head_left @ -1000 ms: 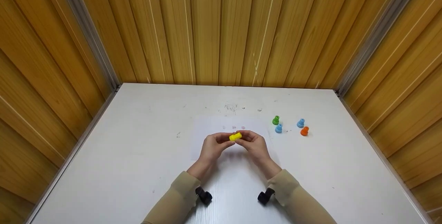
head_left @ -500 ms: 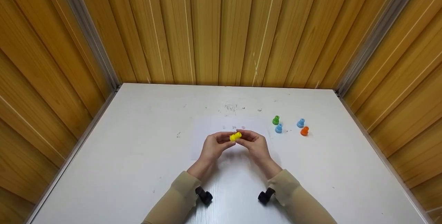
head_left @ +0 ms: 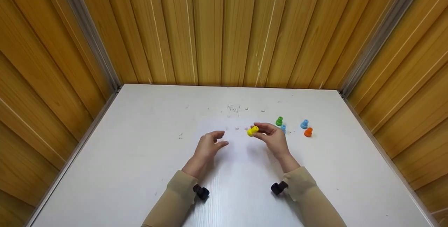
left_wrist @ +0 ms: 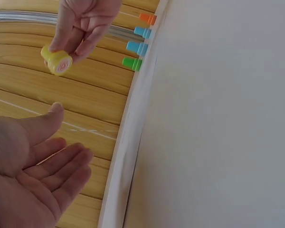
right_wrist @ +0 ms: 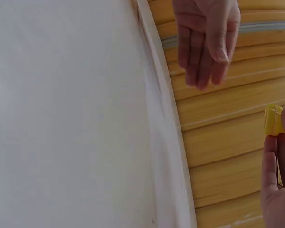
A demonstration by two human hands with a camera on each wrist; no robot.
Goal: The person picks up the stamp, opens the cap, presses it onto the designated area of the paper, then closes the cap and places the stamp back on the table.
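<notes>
My right hand (head_left: 278, 143) pinches a small yellow stamp (head_left: 252, 131) between thumb and fingers, raised above the sheet of white paper (head_left: 238, 150). In the left wrist view the stamp's round face (left_wrist: 62, 65) shows a red design. My left hand (head_left: 205, 146) is apart from it, to the left over the paper, fingers relaxed and holding nothing. Small faint prints (head_left: 237, 128) lie in a row near the paper's far edge. To the right stand a green stamp (head_left: 279, 121), a light blue stamp (head_left: 283, 128) partly hidden by my right hand, another light blue stamp (head_left: 305, 123) and an orange stamp (head_left: 308, 132).
The white table (head_left: 140, 143) carries scattered dark marks and scribbles (head_left: 233, 108) beyond the paper. Wood-patterned panels (head_left: 210, 31) rise along its back and both sides. Each wrist wears a small black camera (head_left: 201, 192).
Both hands were together on the yellow stamp. The left has let go and drawn away to the left; the right has carried the stamp rightward and slightly farther back.
</notes>
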